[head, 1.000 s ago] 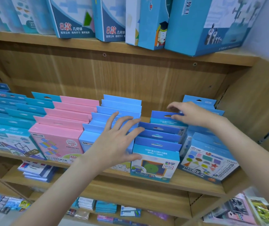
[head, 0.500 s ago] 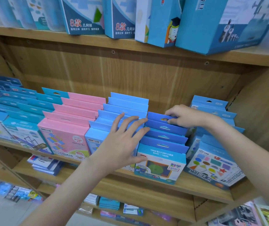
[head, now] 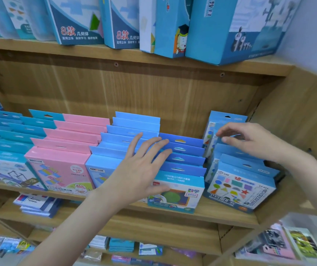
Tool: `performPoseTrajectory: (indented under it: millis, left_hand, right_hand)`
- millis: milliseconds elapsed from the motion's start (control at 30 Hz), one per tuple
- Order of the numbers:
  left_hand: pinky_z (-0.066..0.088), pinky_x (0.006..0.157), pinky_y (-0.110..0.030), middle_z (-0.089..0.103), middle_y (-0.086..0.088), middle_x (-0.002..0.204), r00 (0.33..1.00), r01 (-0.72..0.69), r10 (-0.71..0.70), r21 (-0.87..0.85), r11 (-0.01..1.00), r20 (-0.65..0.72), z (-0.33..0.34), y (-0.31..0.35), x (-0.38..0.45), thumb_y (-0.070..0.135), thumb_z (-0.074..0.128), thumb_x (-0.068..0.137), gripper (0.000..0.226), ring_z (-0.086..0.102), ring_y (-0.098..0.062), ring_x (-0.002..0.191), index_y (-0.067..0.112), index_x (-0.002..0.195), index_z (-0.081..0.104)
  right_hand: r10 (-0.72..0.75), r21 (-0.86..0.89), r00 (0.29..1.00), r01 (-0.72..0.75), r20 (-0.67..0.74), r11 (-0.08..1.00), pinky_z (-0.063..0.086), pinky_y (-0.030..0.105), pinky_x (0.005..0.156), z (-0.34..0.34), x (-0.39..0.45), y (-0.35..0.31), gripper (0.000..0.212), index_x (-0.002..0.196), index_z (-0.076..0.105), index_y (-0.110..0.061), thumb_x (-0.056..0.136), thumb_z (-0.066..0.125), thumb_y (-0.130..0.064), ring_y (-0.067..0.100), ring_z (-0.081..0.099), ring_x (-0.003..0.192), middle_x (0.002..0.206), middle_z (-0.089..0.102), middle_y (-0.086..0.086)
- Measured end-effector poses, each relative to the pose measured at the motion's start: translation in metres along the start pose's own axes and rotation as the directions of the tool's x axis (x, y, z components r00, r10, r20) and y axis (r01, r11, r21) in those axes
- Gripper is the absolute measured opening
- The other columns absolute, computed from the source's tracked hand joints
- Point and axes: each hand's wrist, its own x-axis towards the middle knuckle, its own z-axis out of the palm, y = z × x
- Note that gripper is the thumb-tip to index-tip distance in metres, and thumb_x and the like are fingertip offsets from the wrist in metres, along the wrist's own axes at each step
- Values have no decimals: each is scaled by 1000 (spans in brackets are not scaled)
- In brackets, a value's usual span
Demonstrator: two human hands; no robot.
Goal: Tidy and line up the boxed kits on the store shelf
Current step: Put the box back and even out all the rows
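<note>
Right hand (head: 253, 139) shifted, grip unclear

Open room above the kit rows (head: 134, 129) (upper shelf (head: 134, 60) caps it).

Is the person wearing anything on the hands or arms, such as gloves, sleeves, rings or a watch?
No. The left hand and right hand are bare, with no gloves, rings or watch. Both forearms are uncovered as far as the view reaches; no sleeve shows.

pink kits (head: 61, 162), blue kits (head: 182, 156), pale wood-grain shelf (head: 221, 217)
</note>
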Motion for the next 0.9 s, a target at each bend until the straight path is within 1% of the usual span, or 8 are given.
performPoseTrajectory:
  millis: [67,167,233,333,400,500,667,900]
  left_hand:
    - [20,106,-54,51,-13,133,999,-32,32,-12,999,-23,-1,9,11,68,39,76,79,39,-26,125,5,121,57]
    - [19,106,-52,54,-17,130,997,-74,74,-9,997,-27,1,21,26,67,39,72,82,46,-27,124,3,120,58]
    - [19,105,-52,55,-19,128,996,-88,88,-6,996,-4,5,26,32,66,37,70,84,51,-29,120,2,120,58]
    - [22,104,-51,59,-16,124,997,-78,78,-3,997,6,13,29,33,68,39,66,85,57,-29,113,6,121,58]
    - [33,102,-47,62,-10,119,996,-84,83,-8,996,-20,18,30,31,69,56,62,84,61,-27,104,9,121,58]
    - [50,84,-39,65,-7,112,997,-70,69,-25,997,-47,18,32,28,65,77,49,94,63,-27,94,9,122,57]
    - [52,80,-35,65,-6,110,997,-50,49,-17,999,-64,17,33,26,62,79,50,92,63,-26,92,9,123,57]
    - [48,85,-35,64,-5,112,997,-43,43,6,999,-58,21,32,26,66,74,53,93,62,-25,94,12,125,54]
  right_hand:
    - [69,-197,997,-61,30,979,38,28,101,-2,-16,5,25,109,51,-31,86,59,-35,11,48,118,124,52,-8]
    - [274,-415,945,-181,176,891,16,36,113,4,-32,10,80,135,28,-30,70,65,-60,22,13,140,152,15,3]
    - [309,-483,937,-198,163,853,14,38,112,11,-35,12,95,137,18,-31,63,68,-64,24,16,138,149,14,3]
    - [274,-581,957,-169,98,796,21,39,106,17,-37,17,102,137,16,-29,59,71,-64,22,24,128,137,22,0]
    - [307,-648,941,-147,140,747,21,41,103,20,-35,18,108,139,11,-28,57,70,-67,24,21,126,135,22,1]
    - [349,-667,919,-143,184,731,22,42,102,20,-28,17,109,138,9,-27,57,72,-64,26,25,124,134,26,5]
    - [311,-608,925,-122,216,785,27,39,97,19,-25,14,104,134,12,-27,58,75,-58,23,31,118,128,29,2]
    - [248,-606,931,-38,267,794,24,39,103,26,-35,7,102,136,10,-28,61,72,-59,22,24,123,133,23,2]
